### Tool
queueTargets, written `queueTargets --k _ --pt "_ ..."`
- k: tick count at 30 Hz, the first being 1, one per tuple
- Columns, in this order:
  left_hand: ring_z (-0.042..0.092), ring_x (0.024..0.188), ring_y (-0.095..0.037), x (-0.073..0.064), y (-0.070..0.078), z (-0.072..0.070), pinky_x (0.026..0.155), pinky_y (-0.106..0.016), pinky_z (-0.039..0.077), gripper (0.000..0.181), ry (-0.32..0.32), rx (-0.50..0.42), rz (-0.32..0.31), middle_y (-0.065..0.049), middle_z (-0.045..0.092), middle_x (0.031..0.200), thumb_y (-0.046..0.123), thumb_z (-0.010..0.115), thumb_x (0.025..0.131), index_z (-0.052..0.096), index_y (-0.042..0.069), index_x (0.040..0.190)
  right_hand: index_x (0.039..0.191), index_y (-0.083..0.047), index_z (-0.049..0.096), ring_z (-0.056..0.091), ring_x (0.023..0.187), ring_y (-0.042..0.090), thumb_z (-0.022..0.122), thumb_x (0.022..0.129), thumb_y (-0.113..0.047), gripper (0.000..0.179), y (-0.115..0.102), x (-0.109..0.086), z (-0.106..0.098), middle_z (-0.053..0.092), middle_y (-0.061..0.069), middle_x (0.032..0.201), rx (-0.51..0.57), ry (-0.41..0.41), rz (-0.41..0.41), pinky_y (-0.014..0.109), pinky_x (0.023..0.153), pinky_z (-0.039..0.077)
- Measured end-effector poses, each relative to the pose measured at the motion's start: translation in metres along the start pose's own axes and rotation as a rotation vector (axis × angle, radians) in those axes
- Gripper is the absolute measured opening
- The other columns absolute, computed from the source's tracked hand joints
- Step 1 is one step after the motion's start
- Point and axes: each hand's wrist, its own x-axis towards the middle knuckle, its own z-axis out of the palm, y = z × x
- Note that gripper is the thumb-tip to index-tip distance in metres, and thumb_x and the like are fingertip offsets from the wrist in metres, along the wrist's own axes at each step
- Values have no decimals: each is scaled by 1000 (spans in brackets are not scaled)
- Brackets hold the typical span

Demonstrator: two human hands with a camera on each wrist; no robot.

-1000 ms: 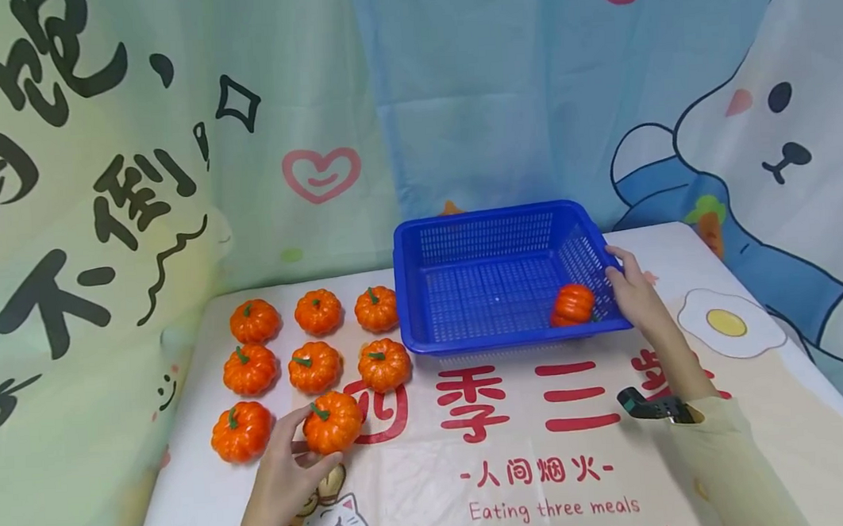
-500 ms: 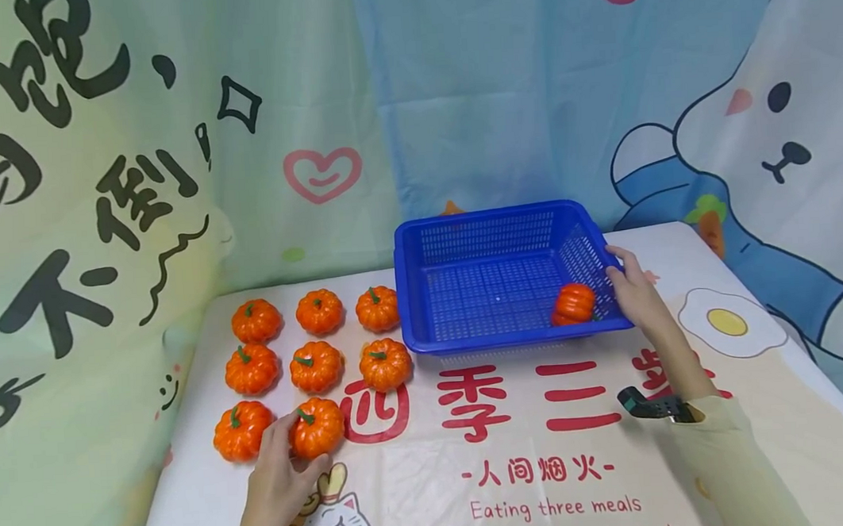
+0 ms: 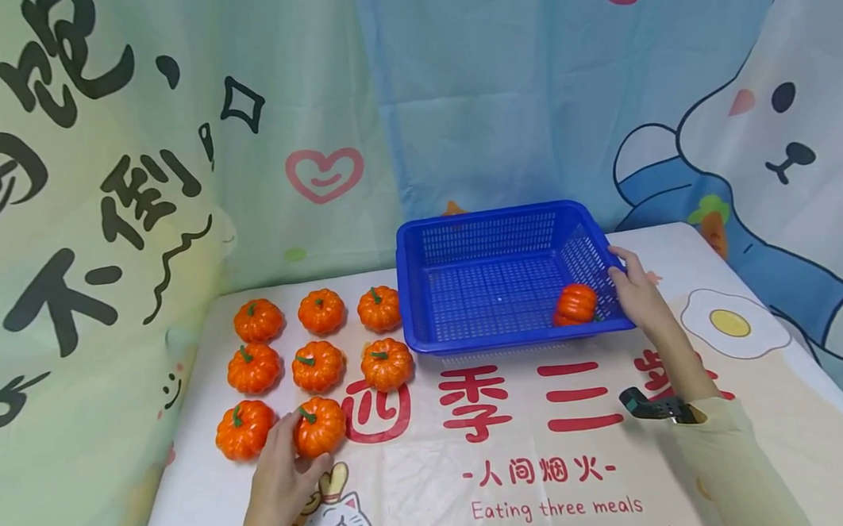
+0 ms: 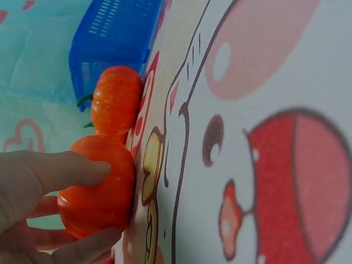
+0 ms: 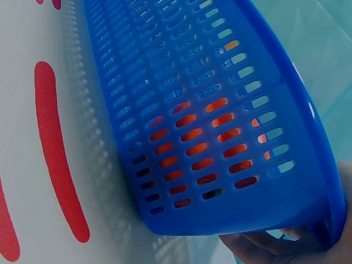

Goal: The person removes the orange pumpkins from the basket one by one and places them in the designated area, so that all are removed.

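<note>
My left hand holds a small orange pumpkin with a green stem at the front of several pumpkins on the table. In the left wrist view the thumb lies across this pumpkin and the fingers curl round its other side. Just left of it in the head view sits another front pumpkin. My right hand grips the right end of a blue plastic basket, and the right wrist view shows its fingers under the rim. One pumpkin lies tipped over in the basket's right corner.
Behind the held pumpkin are a middle row, with one pumpkin at its centre, and a back row, including a pumpkin. The basket stands right of these rows, near the curtain. A printed cloth covers the table.
My left hand has moved left with its pumpkin, bringing it close beside the front-left pumpkin; over the last half second it has hardly moved. My right hand and the basket stay in place.
</note>
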Motion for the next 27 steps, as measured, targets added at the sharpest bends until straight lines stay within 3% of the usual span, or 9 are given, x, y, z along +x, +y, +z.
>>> queueTargets --k 27 --pt "32 141 -43 1 3 1 109 -60 33 86 -18 12 -33 -21 29 155 19 78 82 27 7 150 157 -20 0 22 139 57 17 105 -39 58 1 0 1 10 27 160 -18 7 4 78 103 22"
